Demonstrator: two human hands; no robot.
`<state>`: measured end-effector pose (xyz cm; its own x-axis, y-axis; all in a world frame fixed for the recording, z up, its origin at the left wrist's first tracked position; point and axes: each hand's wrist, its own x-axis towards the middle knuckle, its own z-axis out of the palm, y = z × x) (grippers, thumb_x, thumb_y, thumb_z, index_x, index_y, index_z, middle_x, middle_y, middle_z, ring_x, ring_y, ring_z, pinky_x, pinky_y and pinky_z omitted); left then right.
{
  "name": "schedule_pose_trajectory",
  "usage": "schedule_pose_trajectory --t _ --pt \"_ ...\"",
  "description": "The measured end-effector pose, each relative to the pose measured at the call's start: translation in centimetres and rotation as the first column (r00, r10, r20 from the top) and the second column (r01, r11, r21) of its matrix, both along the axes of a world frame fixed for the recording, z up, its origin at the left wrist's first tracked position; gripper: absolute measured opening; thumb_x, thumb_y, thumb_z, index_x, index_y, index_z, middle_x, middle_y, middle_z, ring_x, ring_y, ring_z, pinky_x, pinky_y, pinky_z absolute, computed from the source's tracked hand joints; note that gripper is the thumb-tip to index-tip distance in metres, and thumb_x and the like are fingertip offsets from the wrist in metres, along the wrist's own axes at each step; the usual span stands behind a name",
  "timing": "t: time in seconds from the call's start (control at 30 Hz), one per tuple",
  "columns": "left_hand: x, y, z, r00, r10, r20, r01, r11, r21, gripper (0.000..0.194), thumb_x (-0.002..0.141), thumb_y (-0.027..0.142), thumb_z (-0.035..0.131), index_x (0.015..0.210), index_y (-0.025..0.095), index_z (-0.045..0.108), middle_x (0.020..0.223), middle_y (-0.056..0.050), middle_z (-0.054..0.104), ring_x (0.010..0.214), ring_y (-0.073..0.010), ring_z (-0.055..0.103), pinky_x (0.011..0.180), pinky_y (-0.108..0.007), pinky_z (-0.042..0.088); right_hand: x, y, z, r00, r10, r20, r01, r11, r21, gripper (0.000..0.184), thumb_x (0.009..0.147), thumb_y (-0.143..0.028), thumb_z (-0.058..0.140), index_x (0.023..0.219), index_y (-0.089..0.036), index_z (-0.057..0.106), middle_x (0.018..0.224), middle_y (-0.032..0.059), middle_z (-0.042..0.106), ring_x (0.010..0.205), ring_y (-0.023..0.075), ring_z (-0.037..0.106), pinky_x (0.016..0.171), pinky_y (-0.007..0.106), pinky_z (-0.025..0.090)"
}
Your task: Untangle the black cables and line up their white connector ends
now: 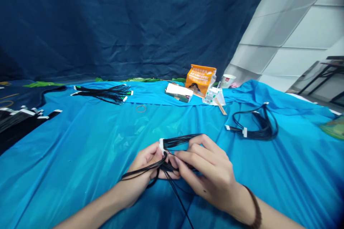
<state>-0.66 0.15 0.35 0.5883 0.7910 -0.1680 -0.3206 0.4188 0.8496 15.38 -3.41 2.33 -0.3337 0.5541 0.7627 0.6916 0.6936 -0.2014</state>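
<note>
My left hand is closed around a white plug connector at the lower middle of the head view. A bundle of black wires leaves the connector to the right, and more black wires loop over my left wrist and hang below. My right hand pinches the end of one thin black wire between thumb and forefinger, close beside the connector's lower end. Whether the wire tip is inside the connector, I cannot tell. The other right fingers curl over the bundle.
Blue cloth covers the table. At right lies a looped black harness; at far left, dark bundles with white connectors. Behind are a wire bundle, rubber band, white box, orange bag and paper cup.
</note>
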Motion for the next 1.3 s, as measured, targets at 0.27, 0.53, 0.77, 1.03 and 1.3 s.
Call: schedule_pose_trajectory --t 0.27,0.53,0.77,1.03,1.3 --pt "0.1 0.0 -0.2 0.997 0.058 -0.058 -0.057 0.998 0.018 0.02 0.074 0.034 0.056 0.078 0.015 0.059 0.064 0.002 0.055 0.058 -0.0054 0.049 0.054 -0.016 0.038 -0.3 0.0 -0.2 1.0 -0.021 -0.013 0.021 1.0 0.023 0.009 0.078 -0.011 0.051 0.074 -0.014 0.059 0.061 0.0029 0.053 0.067 0.0153 0.043 0.06 0.03 0.039" --pt "0.0 -0.1 -0.2 0.995 0.065 -0.078 -0.062 0.997 0.043 0.022 0.073 0.035 0.057 0.071 0.014 0.056 0.06 0.003 0.052 0.053 -0.0051 0.044 0.048 -0.016 0.033 -0.3 0.0 0.0 0.999 -0.035 -0.001 0.035 0.999 0.03 0.012 0.079 -0.012 0.05 0.071 -0.014 0.059 0.059 0.0026 0.052 0.065 0.0149 0.042 0.059 0.029 0.038" --pt "0.2 -0.3 0.0 0.996 0.051 -0.072 -0.048 0.998 0.048 0.025 0.071 0.04 0.057 0.071 0.015 0.056 0.06 0.003 0.05 0.052 -0.0054 0.043 0.05 -0.017 0.033 -0.4 0.0 0.1 0.999 -0.032 -0.003 0.033 0.999 0.036 0.01 0.078 -0.012 0.052 0.071 -0.014 0.059 0.058 0.0024 0.052 0.065 0.015 0.042 0.058 0.029 0.038" --pt "0.2 -0.5 0.8 0.985 0.054 -0.164 -0.043 0.997 0.067 0.029 0.072 0.044 0.054 0.066 0.016 0.053 0.045 0.008 0.036 0.036 -0.0021 0.018 0.039 -0.018 0.021 -0.4 0.1 0.0 1.0 -0.013 -0.019 0.014 0.999 0.047 0.01 0.079 -0.01 0.052 0.072 -0.014 0.058 0.058 0.0021 0.051 0.065 0.0142 0.042 0.059 0.029 0.039" --pt "0.3 -0.5 1.0 0.997 0.04 -0.065 -0.038 0.999 0.035 0.024 0.073 0.037 0.055 0.067 0.014 0.054 0.05 0.006 0.042 0.038 -0.002 0.027 0.041 -0.016 0.029 -0.3 0.2 -0.2 0.999 -0.007 -0.034 0.009 0.999 0.053 0.008 0.079 -0.011 0.052 0.077 -0.015 0.059 0.06 0.0017 0.055 0.065 0.0138 0.045 0.059 0.028 0.04"
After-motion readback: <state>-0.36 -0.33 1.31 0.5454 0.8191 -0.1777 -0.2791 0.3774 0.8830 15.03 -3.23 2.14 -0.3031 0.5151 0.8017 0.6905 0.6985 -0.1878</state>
